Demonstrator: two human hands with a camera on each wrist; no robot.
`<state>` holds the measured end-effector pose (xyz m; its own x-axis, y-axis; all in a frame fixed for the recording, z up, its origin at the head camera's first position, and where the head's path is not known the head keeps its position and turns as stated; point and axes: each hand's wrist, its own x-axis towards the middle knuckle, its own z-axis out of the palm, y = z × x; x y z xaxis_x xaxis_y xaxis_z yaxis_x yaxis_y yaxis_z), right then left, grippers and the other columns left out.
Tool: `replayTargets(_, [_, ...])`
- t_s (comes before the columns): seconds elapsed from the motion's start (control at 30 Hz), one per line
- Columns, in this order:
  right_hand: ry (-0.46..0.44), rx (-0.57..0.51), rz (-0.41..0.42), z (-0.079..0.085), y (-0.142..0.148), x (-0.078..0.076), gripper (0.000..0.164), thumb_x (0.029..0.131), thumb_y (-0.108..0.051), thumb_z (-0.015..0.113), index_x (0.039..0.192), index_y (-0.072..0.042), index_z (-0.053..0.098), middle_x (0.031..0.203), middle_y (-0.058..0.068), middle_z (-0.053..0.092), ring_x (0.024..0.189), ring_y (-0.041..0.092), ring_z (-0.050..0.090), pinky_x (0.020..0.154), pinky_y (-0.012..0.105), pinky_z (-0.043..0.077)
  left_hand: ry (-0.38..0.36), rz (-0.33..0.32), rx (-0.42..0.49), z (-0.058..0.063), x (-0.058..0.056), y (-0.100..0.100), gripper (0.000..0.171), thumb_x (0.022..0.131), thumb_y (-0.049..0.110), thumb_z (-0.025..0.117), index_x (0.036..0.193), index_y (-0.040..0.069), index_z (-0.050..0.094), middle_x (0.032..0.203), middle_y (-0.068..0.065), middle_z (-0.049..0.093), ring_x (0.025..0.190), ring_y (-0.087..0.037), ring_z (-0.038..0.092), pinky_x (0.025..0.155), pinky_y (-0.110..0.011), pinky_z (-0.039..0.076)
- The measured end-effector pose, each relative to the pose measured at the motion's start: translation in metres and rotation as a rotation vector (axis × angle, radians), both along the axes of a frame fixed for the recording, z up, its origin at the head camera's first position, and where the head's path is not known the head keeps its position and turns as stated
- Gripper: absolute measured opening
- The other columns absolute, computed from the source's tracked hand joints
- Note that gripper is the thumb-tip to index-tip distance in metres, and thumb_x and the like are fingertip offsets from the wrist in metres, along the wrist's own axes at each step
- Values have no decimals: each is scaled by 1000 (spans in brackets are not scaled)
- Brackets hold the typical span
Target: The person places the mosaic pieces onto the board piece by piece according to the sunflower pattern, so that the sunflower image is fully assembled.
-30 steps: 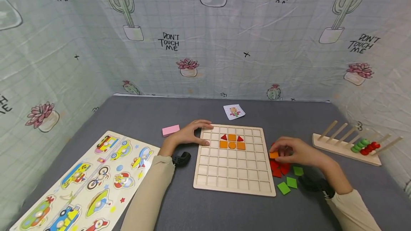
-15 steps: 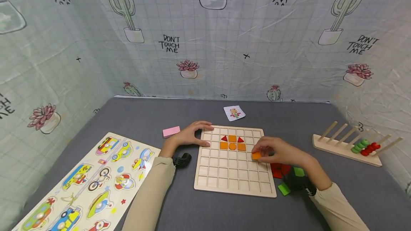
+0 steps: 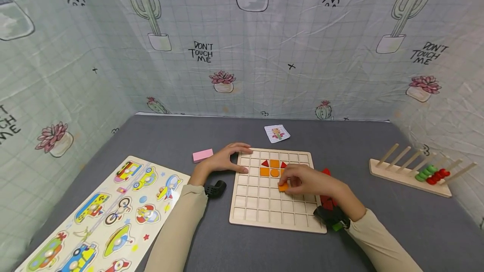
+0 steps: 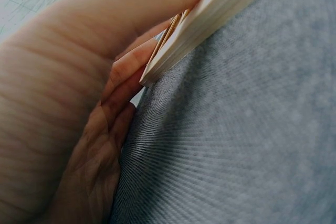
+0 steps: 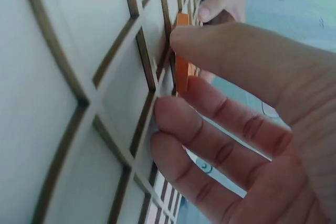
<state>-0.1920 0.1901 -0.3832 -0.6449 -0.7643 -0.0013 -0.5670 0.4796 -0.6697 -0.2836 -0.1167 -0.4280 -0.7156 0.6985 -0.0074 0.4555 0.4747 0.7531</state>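
A wooden grid board point(image 3: 261, 205) lies on the table, with orange and red tiles near its upper middle. Its upper-left corner is held by my left hand point(image 3: 224, 159), thumb on the left side and fingers at the far side. Over the middle of the board, my right hand point(image 3: 308, 181) pinches an orange tile point(image 3: 282, 187) between thumb and fingers. The right wrist view shows this tile point(image 5: 182, 72) edge-on, close to the grid. Beside the board's right edge, red tiles point(image 3: 327, 202) and a green tile point(image 3: 338, 226) are partly hidden by my right wrist.
A pattern card point(image 3: 277, 133) lies beyond the board. A pink block point(image 3: 203, 155) is left of it. A vehicle puzzle board point(image 3: 130, 232) covers the left front. At right stands a peg rack point(image 3: 393, 175) with green and red beads.
From the loose tiles at the right, my right hand has carried the orange tile leftward to the middle of the grid board. My left hand stays at the board's corner.
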Motion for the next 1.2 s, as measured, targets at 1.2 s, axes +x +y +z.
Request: replayTargets(1.2, [122, 21, -37, -5, -18, -4, 18, 90, -5, 69, 107, -1, 70, 99, 7, 63, 75, 9, 54, 68, 24, 50, -2, -2, 1, -1, 0, -1, 64, 80, 27, 82, 138, 17, 57, 152, -2, 40, 144, -26, 26, 115, -53, 21])
